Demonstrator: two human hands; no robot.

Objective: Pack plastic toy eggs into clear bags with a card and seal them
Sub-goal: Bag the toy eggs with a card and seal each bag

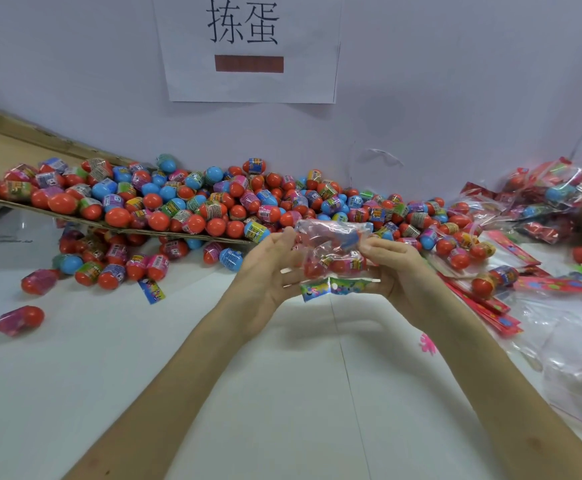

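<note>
Between my two hands, above the white table [282,393], I hold a clear bag [331,249] with several plastic eggs inside. A colourful card [331,287] shows at its near end. My left hand [268,268] cups the bag's left side, palm turned right and fingers fairly straight against the plastic. My right hand [397,265] grips the bag's right side with its fingers curled round the plastic. Behind the bag a big heap of red, blue and pink toy eggs [213,202] spreads along the wall.
A cardboard sheet [74,220] slants under the heap at left. Stray eggs [21,320] lie on the table at left. Filled bags [542,199] are piled at the right rear, red cards [483,303] and a stack of clear bags [577,358] at right.
</note>
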